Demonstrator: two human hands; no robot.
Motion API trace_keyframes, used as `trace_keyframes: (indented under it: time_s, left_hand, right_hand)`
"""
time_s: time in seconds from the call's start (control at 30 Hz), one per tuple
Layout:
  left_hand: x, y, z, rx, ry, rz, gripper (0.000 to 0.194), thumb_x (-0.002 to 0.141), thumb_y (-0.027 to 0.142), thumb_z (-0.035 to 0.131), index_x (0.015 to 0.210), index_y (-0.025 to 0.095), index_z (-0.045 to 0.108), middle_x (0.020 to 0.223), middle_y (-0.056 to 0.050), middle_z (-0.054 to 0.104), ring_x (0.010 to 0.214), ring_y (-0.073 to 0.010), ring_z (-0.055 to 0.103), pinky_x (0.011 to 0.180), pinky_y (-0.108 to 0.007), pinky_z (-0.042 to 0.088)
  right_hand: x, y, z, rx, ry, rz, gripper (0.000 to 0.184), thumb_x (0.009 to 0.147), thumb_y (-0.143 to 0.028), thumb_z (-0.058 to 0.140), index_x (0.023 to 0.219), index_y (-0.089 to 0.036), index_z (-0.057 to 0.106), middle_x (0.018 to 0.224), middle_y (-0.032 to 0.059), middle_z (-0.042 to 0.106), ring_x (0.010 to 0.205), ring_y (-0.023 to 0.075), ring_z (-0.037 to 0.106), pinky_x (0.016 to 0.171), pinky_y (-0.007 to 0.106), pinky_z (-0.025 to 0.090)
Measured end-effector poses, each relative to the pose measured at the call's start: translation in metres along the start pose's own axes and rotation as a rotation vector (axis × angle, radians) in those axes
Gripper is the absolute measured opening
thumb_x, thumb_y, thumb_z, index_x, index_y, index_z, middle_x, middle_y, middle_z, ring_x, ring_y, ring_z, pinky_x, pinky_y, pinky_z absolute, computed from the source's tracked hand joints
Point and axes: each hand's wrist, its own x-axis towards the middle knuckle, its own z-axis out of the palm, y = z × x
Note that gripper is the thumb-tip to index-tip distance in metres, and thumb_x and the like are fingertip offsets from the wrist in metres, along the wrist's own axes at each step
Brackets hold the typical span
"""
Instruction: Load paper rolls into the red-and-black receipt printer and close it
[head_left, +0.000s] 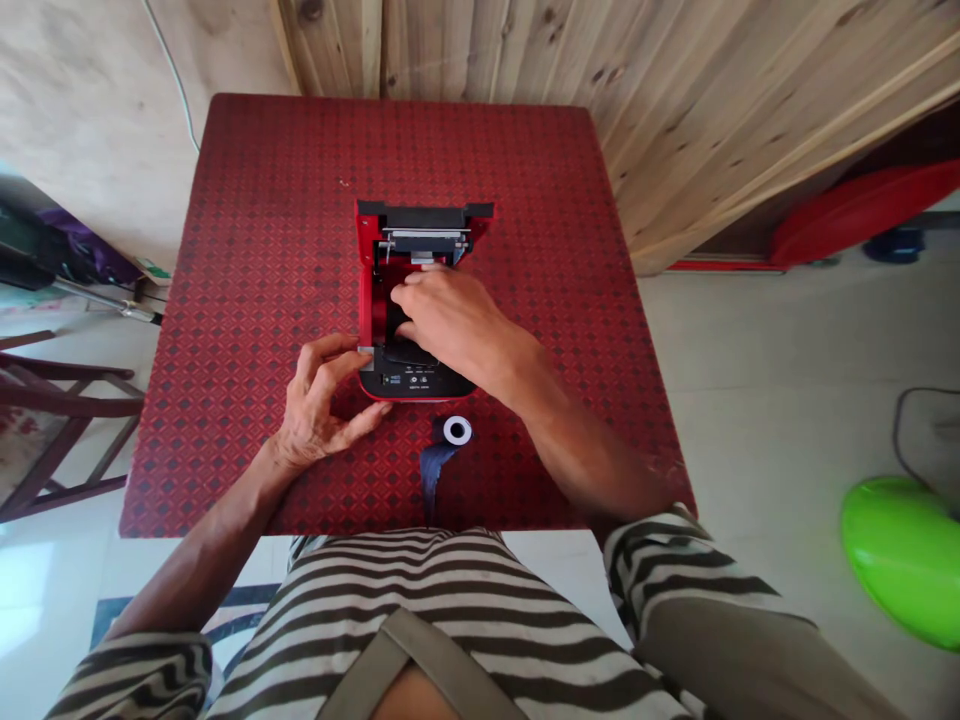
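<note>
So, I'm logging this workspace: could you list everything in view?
Boxy plastic machine, lid raised: one, red-black, mid-table
Small roll with trailing strip: one, dark blue, white core, before machine
Patterned table: one, red, centre
Plank wall: one, pale brown, beyond table
Slatted wooden chair: one, maroon, left
Purple cloth-like item: one, left
Rounded glossy object: one, green, lower right
Smooth object: one, red, upper right
Small object: one, blue, beneath red one
Striped top: one, dark-and-cream, bottom
Hands: two, bare; left hand at machine's corner, right hand inside
</note>
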Motion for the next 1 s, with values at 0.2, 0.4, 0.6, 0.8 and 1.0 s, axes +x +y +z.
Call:
trace_keyframes:
  time_s: [0.2,0.4,0.6,0.8,1.0]
  left_hand:
    - [-0.001,-0.003,0.000,0.022,-0.017,-0.014,0.064,0.092,0.053,0.083,0.144,0.027,0.055,0.130,-0.012,0.069,0.120,-0.0284,0.072,0.099,-0.047,0.066]
    - [0.001,-0.001,-0.001,0.003,-0.005,-0.001,0.064,0.093,0.052,0.083,0.145,0.026,0.056,0.130,-0.013,0.069,0.119,-0.0269,0.071,0.098,-0.044,0.066]
    - [0.003,-0.001,0.000,-0.004,0.013,0.006,0.063,0.091,0.052,0.084,0.143,0.026,0.058,0.128,-0.011,0.071,0.117,-0.0277,0.072,0.098,-0.046,0.065]
    - [0.002,-0.002,0.000,0.013,0.010,-0.012,0.059,0.092,0.053,0.082,0.139,0.026,0.059,0.126,-0.010,0.071,0.118,-0.0273,0.072,0.098,-0.046,0.064]
    - [0.002,-0.002,0.001,0.011,0.012,-0.017,0.059,0.093,0.056,0.080,0.139,0.026,0.059,0.130,-0.010,0.070,0.118,-0.0269,0.072,0.099,-0.046,0.063]
  right_hand:
    - [0.003,0.008,-0.004,0.139,-0.046,-0.058,0.026,0.083,-0.007,0.084,0.075,-0.024,0.066,0.078,0.0033,0.068,0.082,0.0240,0.071,0.083,0.040,0.058]
    - [-0.044,-0.025,-0.075,0.236,0.101,-0.024,0.007,0.092,-0.023,0.081,0.097,-0.025,0.076,0.097,0.0028,0.077,0.089,0.0234,0.071,0.086,0.041,0.058]
    - [-0.073,0.040,-0.078,0.533,0.593,0.297,0.018,0.091,-0.035,0.081,0.101,-0.024,0.071,0.088,0.0001,0.076,0.073,0.0167,0.067,0.065,0.033,0.052]
    - [-0.074,0.114,0.005,0.395,0.616,0.481,0.025,0.088,-0.044,0.079,0.098,-0.025,0.067,0.093,0.0028,0.080,0.081,0.0207,0.073,0.075,0.037,0.059]
    - [-0.077,0.116,0.026,0.362,0.529,0.497,0.026,0.086,-0.037,0.081,0.104,-0.025,0.068,0.097,0.0030,0.080,0.085,0.0227,0.075,0.087,0.042,0.060]
